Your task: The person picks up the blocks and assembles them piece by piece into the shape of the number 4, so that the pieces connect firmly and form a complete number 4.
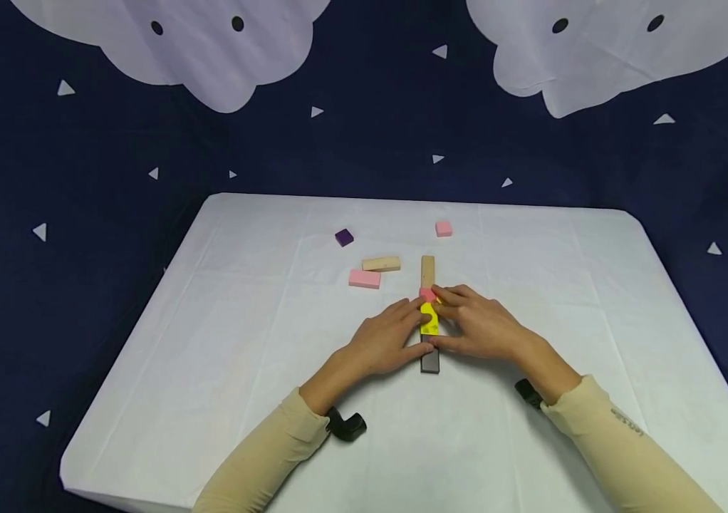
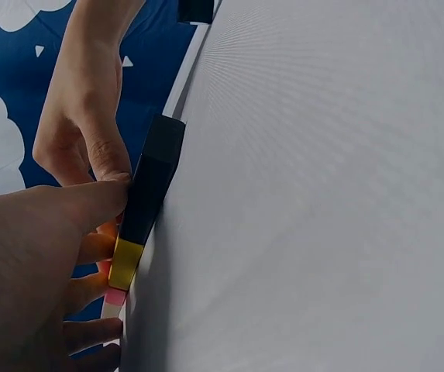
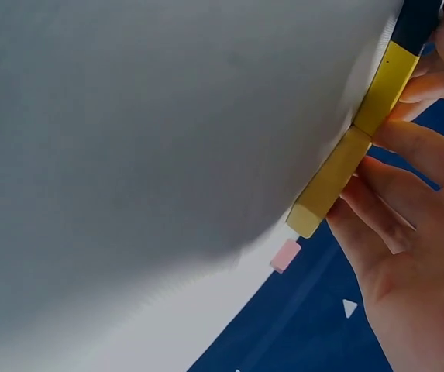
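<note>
A narrow row of blocks lies on the table: a dark block (image 1: 430, 362) nearest, then a yellow block (image 1: 429, 322), a small pink-red block (image 1: 427, 294) and a plain wooden block (image 1: 428, 271) farthest. My left hand (image 1: 385, 342) touches the row from the left, thumb at the dark block (image 2: 152, 178) in the left wrist view. From the opposite side my right hand (image 1: 482, 328) touches it, fingertips around the pink-red and yellow blocks. Fingers of both hands reach out along the sides and partly cover the row. In the right wrist view, right fingers meet a tan-yellow block (image 3: 330, 182).
Left of the row lie a wooden block (image 1: 381, 263) and a pink block (image 1: 365, 278), close together. A dark purple block (image 1: 344, 237) and a small pink block (image 1: 444, 229) sit farther back. The white table (image 1: 242, 320) ends at a dark blue patterned curtain (image 1: 370, 157).
</note>
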Demonstrator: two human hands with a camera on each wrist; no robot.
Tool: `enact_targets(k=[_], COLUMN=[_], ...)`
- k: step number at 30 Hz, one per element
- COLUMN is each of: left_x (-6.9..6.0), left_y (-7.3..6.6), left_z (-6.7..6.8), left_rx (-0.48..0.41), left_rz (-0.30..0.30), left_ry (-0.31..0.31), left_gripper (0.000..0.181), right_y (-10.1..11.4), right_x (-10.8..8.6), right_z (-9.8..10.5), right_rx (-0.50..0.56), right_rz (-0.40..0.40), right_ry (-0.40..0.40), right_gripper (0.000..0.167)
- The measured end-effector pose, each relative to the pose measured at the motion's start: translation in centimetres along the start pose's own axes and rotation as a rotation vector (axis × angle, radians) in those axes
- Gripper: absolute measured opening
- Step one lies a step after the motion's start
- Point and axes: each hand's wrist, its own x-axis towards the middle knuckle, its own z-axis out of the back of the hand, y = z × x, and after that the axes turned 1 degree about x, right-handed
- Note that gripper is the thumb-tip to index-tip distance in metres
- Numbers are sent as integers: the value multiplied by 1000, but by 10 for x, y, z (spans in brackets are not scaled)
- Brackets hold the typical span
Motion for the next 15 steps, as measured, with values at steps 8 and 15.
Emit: enact_targets(k=[8, 15], left_x=[0, -1], left_y=[0, 1], left_z=[0, -1], left_rx=[6, -44], left_rz=[-10, -4], left_ry=[5, 2], left_gripper=[63, 62], right_y=[1, 0], right_x=[1, 0], right_z=[1, -1], right_rx=[2, -10], right_rz=[6, 15], right_ry=[-7, -5], right_gripper=[73, 73])
